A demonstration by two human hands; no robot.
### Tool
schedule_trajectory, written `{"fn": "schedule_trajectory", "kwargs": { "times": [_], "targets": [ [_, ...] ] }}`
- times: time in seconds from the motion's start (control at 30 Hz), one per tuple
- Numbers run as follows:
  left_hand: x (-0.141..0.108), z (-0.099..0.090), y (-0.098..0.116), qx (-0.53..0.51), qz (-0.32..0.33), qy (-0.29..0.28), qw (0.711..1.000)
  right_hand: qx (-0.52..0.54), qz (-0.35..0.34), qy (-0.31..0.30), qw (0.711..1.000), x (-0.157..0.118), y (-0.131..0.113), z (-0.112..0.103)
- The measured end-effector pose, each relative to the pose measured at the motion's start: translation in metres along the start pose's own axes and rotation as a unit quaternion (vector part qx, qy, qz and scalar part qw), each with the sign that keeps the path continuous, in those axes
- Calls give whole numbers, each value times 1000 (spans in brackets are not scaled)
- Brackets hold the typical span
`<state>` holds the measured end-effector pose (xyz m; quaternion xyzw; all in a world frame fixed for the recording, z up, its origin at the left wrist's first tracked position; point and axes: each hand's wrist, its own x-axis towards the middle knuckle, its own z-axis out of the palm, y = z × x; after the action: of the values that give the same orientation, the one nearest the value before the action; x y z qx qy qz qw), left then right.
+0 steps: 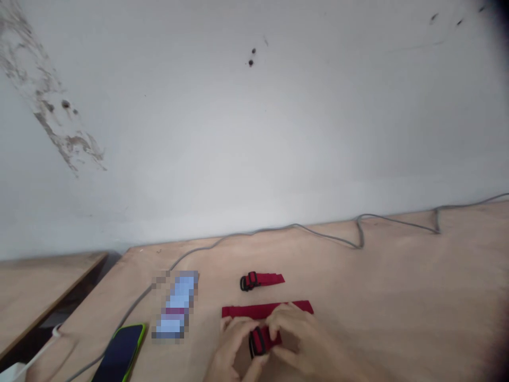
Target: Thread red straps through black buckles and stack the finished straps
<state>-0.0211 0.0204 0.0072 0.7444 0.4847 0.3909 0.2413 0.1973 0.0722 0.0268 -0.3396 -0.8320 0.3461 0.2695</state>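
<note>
Low in the view, my left hand (234, 347) pinches the black buckle (258, 342) of a short red strap (274, 339) from the left. My right hand (296, 331) has its fingers closed on the red strap just right of the buckle. Behind both hands lies a wider red fabric piece (266, 309), partly hidden by my fingers. Farther back, a second red strap (270, 278) with a black buckle (247, 281) lies flat on the wooden table (397, 297).
A phone with a green case (121, 353) lies at the lower left, beside a pixelated bluish item (177, 302). A grey cable (214, 244) runs along the table's back edge and down its left side. The wall (254, 132) stands behind. A white cable (43, 350) is at the left.
</note>
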Motion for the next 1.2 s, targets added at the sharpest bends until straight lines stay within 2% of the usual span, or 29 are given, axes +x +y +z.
{"fn": "schedule_trajectory", "kwargs": {
  "times": [0.1, 0.2, 0.3, 0.37, 0.5, 0.63, 0.8, 1.0, 1.2],
  "targets": [
    [27, -11, 1, 79, -27, 3, 997, -55, -16, 28, 998, 21, 13, -17],
    [63, -20, -12, 108, -34, 3, 994, -105, -11, 48, 993, 51, 29, -31],
    [92, -21, -33, 115, -35, -14, 993, -124, -1, 44, 991, 75, 50, -33],
    [100, -18, -44, 112, -33, -37, 993, -133, 7, 34, 991, 82, 63, -29],
    [91, -18, -52, 114, -31, -58, 991, -137, 20, 27, 990, 72, 74, -24],
    [62, -30, -44, 145, -50, -53, 987, -136, 43, 46, 989, 40, 67, -36],
    [40, -37, -37, 202, -41, -91, 974, -124, 55, -2, 991, 6, 57, -48],
    [35, -34, -46, 242, 8, -92, 966, -147, 46, 32, 988, 1, 54, -38],
    [24, -34, -48, 267, 50, -93, 958, -187, 37, 19, 981, -3, 57, -35]
  ]
}}
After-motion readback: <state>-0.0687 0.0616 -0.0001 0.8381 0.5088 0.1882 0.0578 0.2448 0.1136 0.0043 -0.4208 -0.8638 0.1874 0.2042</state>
